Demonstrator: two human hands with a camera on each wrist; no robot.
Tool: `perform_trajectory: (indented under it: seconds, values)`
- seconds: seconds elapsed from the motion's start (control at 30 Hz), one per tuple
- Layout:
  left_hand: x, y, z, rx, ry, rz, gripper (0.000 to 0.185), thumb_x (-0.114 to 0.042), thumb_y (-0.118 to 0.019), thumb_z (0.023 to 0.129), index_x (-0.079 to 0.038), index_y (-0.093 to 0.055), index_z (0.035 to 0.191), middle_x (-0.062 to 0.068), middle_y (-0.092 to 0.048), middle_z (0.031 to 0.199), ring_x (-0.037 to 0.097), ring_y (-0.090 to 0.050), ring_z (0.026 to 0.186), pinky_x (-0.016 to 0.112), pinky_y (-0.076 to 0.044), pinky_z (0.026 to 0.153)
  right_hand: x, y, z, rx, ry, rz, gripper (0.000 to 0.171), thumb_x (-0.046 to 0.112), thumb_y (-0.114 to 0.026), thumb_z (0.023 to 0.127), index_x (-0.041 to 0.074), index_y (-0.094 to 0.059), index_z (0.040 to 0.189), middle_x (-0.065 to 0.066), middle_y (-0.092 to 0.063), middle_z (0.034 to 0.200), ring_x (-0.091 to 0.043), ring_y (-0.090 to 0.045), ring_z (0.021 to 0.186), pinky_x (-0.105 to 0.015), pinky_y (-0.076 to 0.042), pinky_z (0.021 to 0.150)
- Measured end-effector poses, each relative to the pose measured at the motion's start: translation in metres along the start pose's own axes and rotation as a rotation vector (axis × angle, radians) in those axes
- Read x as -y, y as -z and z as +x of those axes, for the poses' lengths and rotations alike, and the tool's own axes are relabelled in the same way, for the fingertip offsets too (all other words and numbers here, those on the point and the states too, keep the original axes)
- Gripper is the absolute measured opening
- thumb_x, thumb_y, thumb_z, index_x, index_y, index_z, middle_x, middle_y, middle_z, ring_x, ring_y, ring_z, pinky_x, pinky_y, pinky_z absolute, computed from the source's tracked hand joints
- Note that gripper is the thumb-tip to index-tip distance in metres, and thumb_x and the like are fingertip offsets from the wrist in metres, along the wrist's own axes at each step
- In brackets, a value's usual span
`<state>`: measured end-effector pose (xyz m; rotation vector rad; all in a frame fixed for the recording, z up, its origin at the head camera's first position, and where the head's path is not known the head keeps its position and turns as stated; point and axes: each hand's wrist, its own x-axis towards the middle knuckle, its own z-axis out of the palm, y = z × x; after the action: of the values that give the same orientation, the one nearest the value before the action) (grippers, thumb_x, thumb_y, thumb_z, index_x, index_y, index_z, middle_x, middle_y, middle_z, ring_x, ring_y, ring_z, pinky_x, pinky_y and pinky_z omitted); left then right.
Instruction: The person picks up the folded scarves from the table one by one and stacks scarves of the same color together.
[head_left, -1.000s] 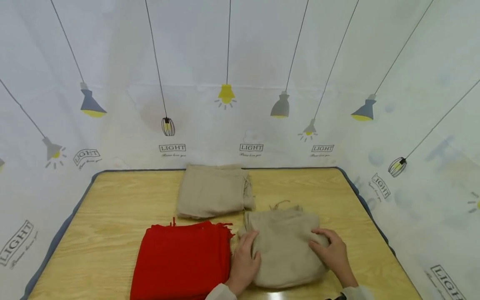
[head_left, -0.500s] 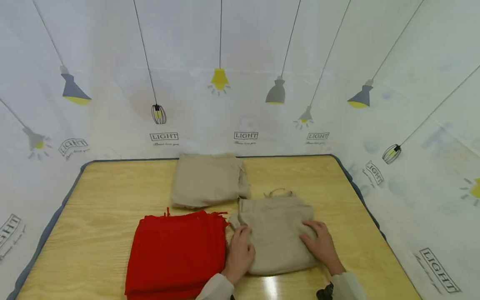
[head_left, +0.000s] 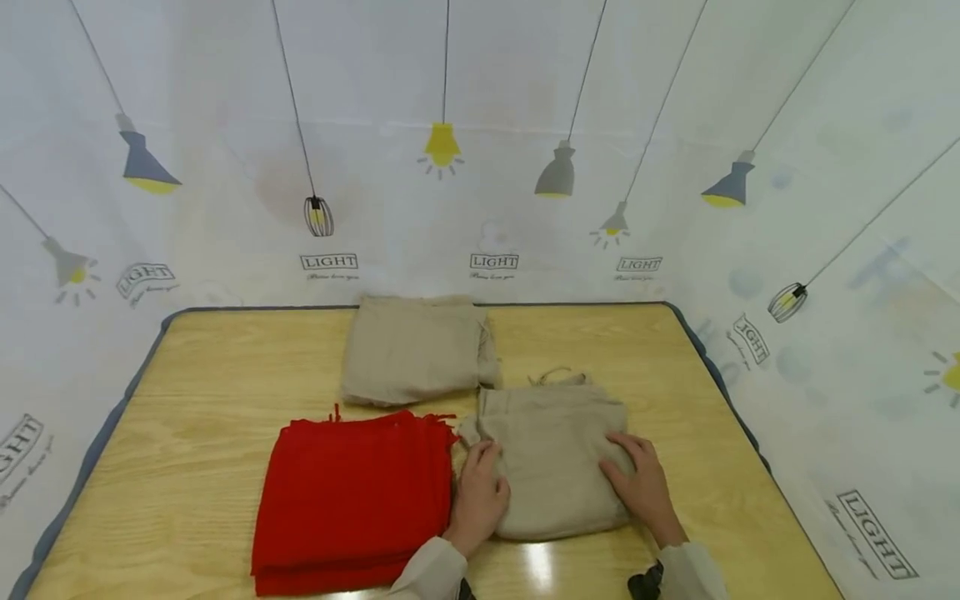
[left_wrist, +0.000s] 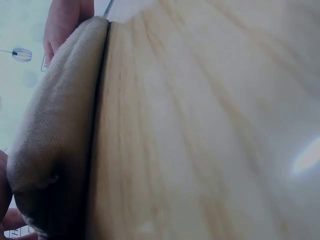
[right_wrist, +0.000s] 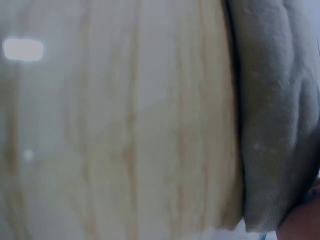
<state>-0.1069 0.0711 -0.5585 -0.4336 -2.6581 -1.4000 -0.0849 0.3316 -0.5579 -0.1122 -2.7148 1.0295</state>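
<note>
Beside the red cloth stack (head_left: 348, 496), on the wooden table (head_left: 210, 400): left hand (head_left: 480, 496) and right hand (head_left: 641, 487) flat, fingers relaxed, on the folded beige cloth (head_left: 551, 458), long axis running away toward the lamp-printed curtain (head_left: 480, 167). Shown only by head view: second beige cloth (head_left: 412, 350) behind. Wrist views: cloth edge meeting tabletop.
</note>
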Motion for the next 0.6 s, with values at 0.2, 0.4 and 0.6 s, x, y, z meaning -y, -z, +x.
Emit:
perform_trajectory:
  seconds: [0.2,0.4,0.6]
  values:
    - [-0.001,0.004,0.0,0.007,0.062,-0.018,0.04,0.007,-0.061,0.075,0.008,-0.059,0.115,0.022,-0.053,0.12,0.036,-0.058,0.107,0.045,-0.049,0.088,0.001,0.001,0.001,0.022,-0.056,-0.01,0.04,0.018,-0.069,0.086,0.006,-0.06,0.123,-0.023,-0.049,0.125,-0.044,-0.049,0.116,-0.06,-0.04,0.092]
    - [-0.008,0.011,0.0,0.056,0.149,-0.042,0.041,0.007,-0.057,0.076,0.011,-0.058,0.117,0.023,-0.05,0.125,0.04,-0.053,0.113,0.049,-0.045,0.093,0.016,0.004,0.007,0.035,-0.061,-0.083,0.037,0.015,-0.068,0.086,0.002,-0.062,0.12,-0.027,-0.051,0.122,-0.044,-0.051,0.111,-0.059,-0.042,0.088]
    - [-0.016,0.018,0.001,0.098,0.204,-0.071,0.042,0.006,-0.055,0.075,0.012,-0.056,0.118,0.025,-0.048,0.127,0.042,-0.051,0.116,0.051,-0.043,0.094,0.028,0.01,0.014,0.055,-0.091,-0.128,0.033,0.009,-0.068,0.084,-0.002,-0.063,0.115,-0.03,-0.051,0.12,-0.046,-0.051,0.109,-0.059,-0.043,0.087]
